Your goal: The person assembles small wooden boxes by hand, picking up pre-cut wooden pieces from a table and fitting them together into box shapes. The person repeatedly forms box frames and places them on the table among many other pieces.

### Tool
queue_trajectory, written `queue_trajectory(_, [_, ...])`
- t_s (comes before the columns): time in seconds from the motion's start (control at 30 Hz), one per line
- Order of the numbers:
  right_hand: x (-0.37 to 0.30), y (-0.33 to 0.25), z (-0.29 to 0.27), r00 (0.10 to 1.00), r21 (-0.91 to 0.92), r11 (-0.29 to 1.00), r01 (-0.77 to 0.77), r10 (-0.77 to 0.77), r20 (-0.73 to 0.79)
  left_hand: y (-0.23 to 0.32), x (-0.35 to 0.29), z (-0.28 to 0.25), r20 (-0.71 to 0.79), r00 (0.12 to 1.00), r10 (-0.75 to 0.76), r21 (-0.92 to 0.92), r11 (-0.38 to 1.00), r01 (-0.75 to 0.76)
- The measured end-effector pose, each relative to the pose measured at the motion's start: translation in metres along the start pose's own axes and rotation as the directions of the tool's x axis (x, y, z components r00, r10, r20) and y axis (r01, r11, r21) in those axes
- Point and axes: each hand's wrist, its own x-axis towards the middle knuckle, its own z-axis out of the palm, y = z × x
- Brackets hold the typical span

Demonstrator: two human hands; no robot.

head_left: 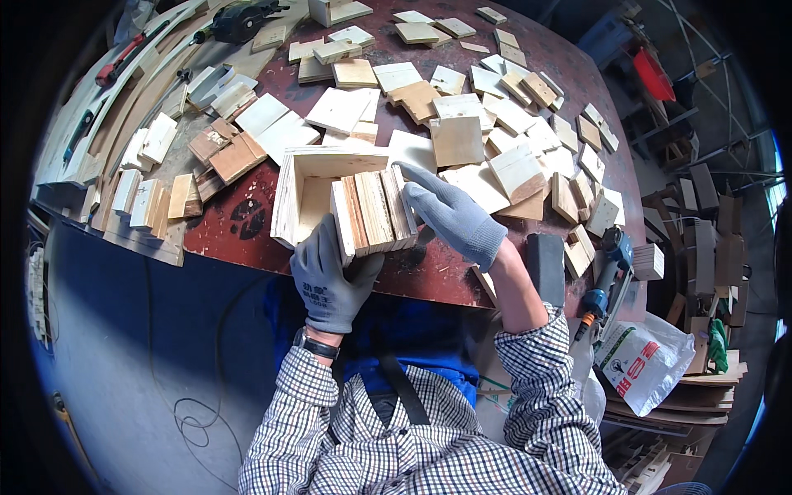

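Near the table's front edge I hold a stack of small plywood pieces (373, 216) standing on edge, their layered sides showing. My left hand (334, 279), in a grey glove, closes on the stack from its lower left. The gloved right hand (456, 216) presses its fingers along the stack's right side; its thumb is hidden. Just behind the stack is an open plywood box (285, 198), its hollow partly covered by the pieces. I cannot tell whether the stack touches the box.
Many loose plywood pieces (458, 142) cover the dark red table (223, 239). Long boards (124, 99) and a black power tool (241, 23) lie at the far left. A blue air nailer (609, 268) and a dark block (545, 268) sit to the right, above a white sack (646, 363).
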Motion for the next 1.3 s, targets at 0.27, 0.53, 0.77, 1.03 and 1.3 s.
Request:
queue_trajectory(0.27, [-0.017,-0.006,0.012,0.998,0.093,0.995,0.045,-0.047,0.028,-0.001,0.001,-0.003,0.008,1.000,0.004,0.001,1.000,-0.004])
queue_trajectory(0.53, [-0.017,0.010,0.023,0.993,0.084,0.990,0.110,-0.106,-0.046,0.001,0.003,-0.006,0.000,1.000,0.020,-0.028,0.999,-0.020])
queue_trajectory(0.77, [-0.015,0.010,0.023,0.994,0.024,0.997,0.074,-0.072,-0.085,-0.001,0.009,-0.010,0.050,0.998,0.033,-0.046,0.998,-0.031])
queue_trajectory(1.03, [-0.027,0.000,0.039,0.991,0.298,0.948,0.109,-0.082,-0.102,0.005,0.015,-0.028,0.129,0.991,0.034,-0.038,0.999,-0.029])
queue_trajectory(1.3, [-0.017,0.004,0.076,0.984,0.889,0.453,0.073,-0.175,0.009,0.016,0.079,-0.098,0.371,0.917,0.146,0.362,0.887,-0.287])
